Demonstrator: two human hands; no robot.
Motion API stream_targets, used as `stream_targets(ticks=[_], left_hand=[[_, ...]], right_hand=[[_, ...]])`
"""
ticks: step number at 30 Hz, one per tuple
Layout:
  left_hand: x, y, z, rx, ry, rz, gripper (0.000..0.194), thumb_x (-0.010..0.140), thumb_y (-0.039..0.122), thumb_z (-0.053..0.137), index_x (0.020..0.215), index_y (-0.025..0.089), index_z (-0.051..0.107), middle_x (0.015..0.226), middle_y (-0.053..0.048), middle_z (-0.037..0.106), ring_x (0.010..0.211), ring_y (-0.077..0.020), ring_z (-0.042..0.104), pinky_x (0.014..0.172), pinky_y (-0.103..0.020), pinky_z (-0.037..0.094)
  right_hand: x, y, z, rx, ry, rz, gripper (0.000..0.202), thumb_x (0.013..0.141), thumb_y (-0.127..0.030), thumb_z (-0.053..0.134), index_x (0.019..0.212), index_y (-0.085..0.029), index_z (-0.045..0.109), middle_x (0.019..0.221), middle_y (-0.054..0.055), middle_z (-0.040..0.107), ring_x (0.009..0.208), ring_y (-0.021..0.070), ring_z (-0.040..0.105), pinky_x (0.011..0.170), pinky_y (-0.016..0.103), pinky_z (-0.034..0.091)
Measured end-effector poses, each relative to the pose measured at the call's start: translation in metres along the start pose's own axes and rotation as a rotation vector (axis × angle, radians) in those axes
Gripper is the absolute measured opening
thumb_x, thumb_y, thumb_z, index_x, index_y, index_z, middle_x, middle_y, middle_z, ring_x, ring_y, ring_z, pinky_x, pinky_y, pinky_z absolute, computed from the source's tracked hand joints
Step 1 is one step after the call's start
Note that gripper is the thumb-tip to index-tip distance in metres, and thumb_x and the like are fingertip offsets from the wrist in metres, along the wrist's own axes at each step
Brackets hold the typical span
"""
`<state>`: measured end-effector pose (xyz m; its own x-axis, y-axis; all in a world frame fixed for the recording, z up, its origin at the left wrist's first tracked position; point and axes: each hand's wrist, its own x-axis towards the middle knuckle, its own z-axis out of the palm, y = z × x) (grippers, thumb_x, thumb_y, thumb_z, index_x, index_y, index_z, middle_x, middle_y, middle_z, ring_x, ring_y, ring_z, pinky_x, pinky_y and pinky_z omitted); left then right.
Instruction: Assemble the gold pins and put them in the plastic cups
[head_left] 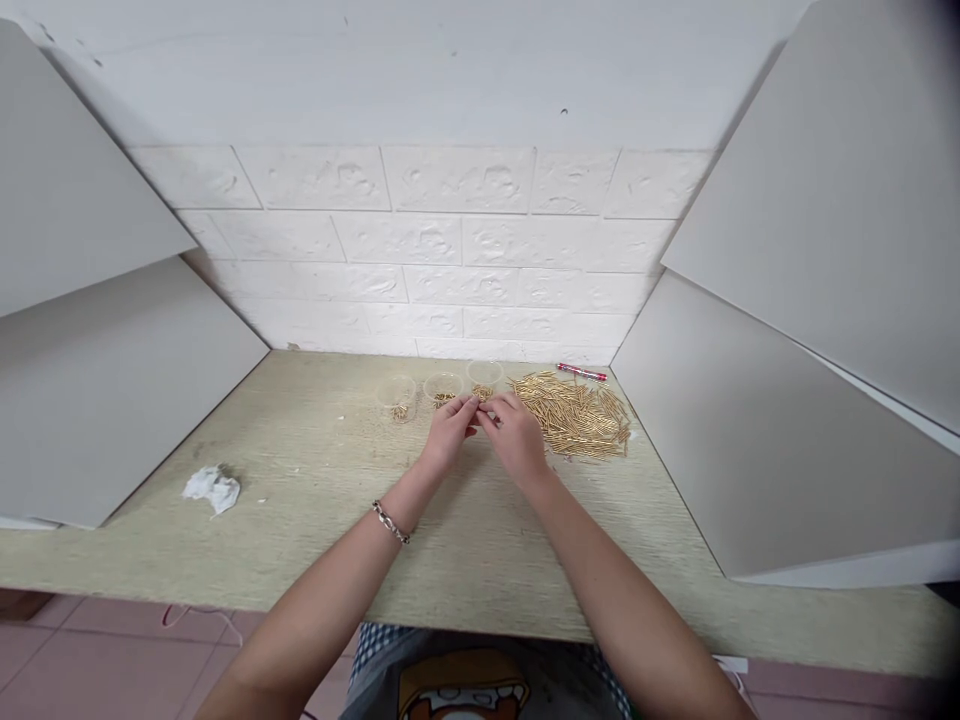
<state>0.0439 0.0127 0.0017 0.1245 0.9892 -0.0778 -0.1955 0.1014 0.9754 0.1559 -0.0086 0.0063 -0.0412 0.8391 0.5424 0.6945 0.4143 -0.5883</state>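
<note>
Golden pins: loose pile just beyond and to the right of the right hand, its near-left edge close by the knuckles. Slim, metallic-looking, lying mostly flat and crisscrossed, a few strays at the far right edge.

Left hand and right hand meet fingertip to fingertip, fingers curled inward. Whether either grasps a pin, cannot tell; the spot between the tips is too small and partly covered.

Step in hand, as I judge it: fine two-handed fingertip work on something small. The next move seems to call for a light, exact pinch, with the knuckles kept off the pile and the vessels.

Just beyond the hands, three transparent round containers in a row: right container past the fingertips, middle container past the left hand, left container farther out to its left. Small golden bits show low at each; inside or in front, unclear.

Farther off: red pen beyond the pile. White crumpled tissue well left of the left hand. Chain bracelet on the left wrist. Pale tabletop beneath everything.
</note>
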Motion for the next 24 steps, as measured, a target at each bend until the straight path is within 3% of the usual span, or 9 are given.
stream_targets(ticks=[7,14,24], left_hand=[[0.001,0.004,-0.007,-0.099,-0.127,-0.102,0.026,0.065,0.039,0.064,0.069,0.014,0.055,0.061,0.003,0.052,0.054,-0.0044,0.047,0.053,-0.017,0.034],[0.003,0.004,-0.011,-0.223,-0.149,-0.232,0.019,0.065,0.029,0.066,0.072,0.014,0.058,0.061,0.001,0.056,0.055,-0.0062,0.05,0.053,-0.018,0.037],[0.003,0.003,-0.014,-0.348,-0.146,-0.38,0.009,0.07,0.022,0.062,0.067,0.014,0.059,0.058,0.0,0.057,0.054,-0.0068,0.052,0.052,-0.018,0.041]], right_hand=[[0.003,0.003,0.001,0.059,-0.017,0.044,0.025,0.079,-0.025,0.049,0.101,-0.021,0.06,0.102,0.007,0.055,0.08,0.0156,0.055,0.065,0.027,0.046],[0.006,0.006,0.0,0.092,-0.063,0.027,0.021,0.077,-0.022,0.052,0.093,-0.022,0.066,0.094,0.006,0.059,0.082,0.0164,0.056,0.073,0.03,0.045],[0.006,0.004,-0.002,0.084,-0.076,0.038,0.016,0.078,-0.023,0.053,0.084,-0.02,0.067,0.086,0.005,0.062,0.078,0.0159,0.057,0.073,0.029,0.044]])
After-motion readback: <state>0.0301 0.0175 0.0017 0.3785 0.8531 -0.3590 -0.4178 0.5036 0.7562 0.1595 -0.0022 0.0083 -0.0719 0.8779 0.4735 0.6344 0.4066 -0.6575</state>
